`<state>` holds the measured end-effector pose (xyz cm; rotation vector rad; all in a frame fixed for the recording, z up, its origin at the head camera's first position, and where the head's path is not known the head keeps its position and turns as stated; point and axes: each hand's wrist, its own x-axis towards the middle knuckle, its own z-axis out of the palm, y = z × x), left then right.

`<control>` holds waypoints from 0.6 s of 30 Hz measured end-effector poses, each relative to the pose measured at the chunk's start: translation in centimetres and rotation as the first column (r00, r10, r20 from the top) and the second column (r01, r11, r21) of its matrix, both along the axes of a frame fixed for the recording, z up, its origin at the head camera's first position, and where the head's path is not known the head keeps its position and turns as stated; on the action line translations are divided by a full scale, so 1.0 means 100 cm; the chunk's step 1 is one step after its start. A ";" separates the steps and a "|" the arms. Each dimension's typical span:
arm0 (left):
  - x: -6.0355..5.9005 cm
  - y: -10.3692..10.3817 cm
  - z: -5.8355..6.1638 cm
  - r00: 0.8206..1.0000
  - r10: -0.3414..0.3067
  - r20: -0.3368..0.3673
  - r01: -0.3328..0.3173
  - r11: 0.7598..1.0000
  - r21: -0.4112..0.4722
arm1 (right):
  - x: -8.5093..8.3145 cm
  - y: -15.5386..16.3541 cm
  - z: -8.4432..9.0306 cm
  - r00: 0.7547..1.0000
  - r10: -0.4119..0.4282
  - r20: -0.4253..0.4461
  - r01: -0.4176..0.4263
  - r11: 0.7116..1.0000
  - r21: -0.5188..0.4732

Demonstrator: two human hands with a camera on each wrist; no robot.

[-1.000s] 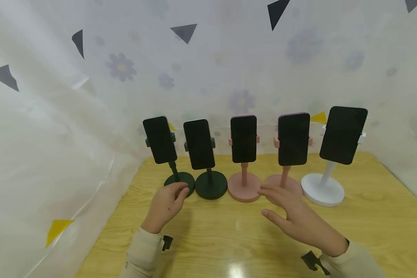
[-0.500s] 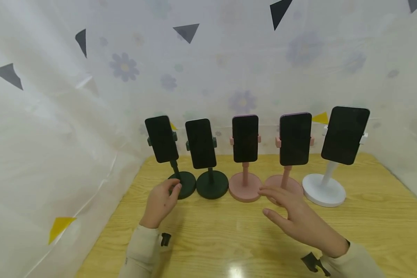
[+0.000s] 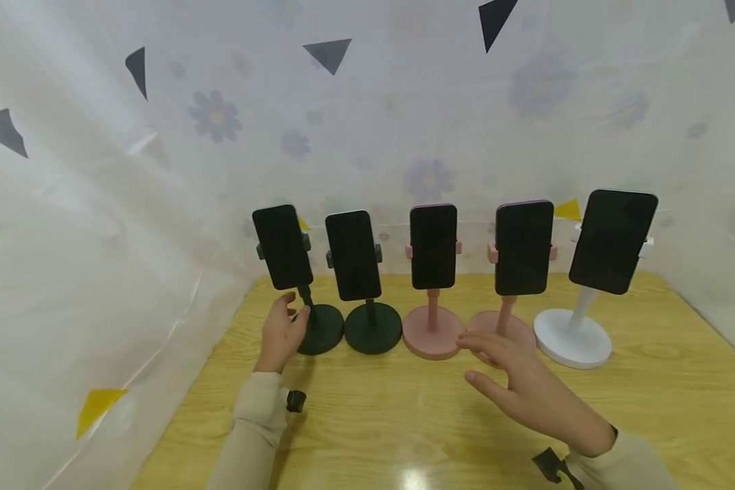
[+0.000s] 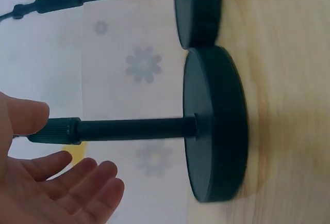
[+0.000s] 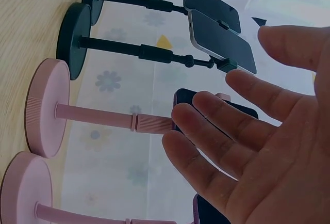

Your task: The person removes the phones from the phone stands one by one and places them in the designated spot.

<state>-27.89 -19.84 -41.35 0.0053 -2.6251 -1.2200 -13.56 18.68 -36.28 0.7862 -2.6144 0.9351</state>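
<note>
My left hand [image 3: 283, 335] is beside the leftmost dark green phone stand [image 4: 139, 130], thumb and fingers spread on either side of its upper pole. In the left wrist view a gap shows between the fingers and the pole; whether the thumb touches the collar I cannot tell. That stand holds a black-screened phone [image 3: 283, 246], tilted. My right hand [image 3: 520, 381] hovers palm inward, fingers extended, before the two pink phone stands [image 3: 431, 333]. In the right wrist view its fingers [image 5: 227, 126] overlap a phone behind them and grip nothing.
A second green stand [image 3: 372, 328] touches the first. A white stand [image 3: 572, 338] ends the row at right. Each stand carries a phone. The wooden table [image 3: 380, 422] meets a flowered plastic sheet [image 3: 367, 136] behind and at the sides.
My left hand has moved forward and up, from above the green base to beside the pole, its thumb and fingers parting. The right hand stays almost still.
</note>
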 end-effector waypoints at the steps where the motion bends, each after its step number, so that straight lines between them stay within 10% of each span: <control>1: -0.004 0.000 0.001 1.000 0.001 0.020 -0.002 0.999 0.032 | 0.000 0.000 0.000 1.000 -0.001 0.000 0.001 1.000 0.004; 18: -0.054 0.018 -0.002 0.996 -0.003 -0.094 0.031 0.954 0.299 | 0.001 -0.003 -0.004 0.996 -0.031 0.081 0.028 0.999 0.032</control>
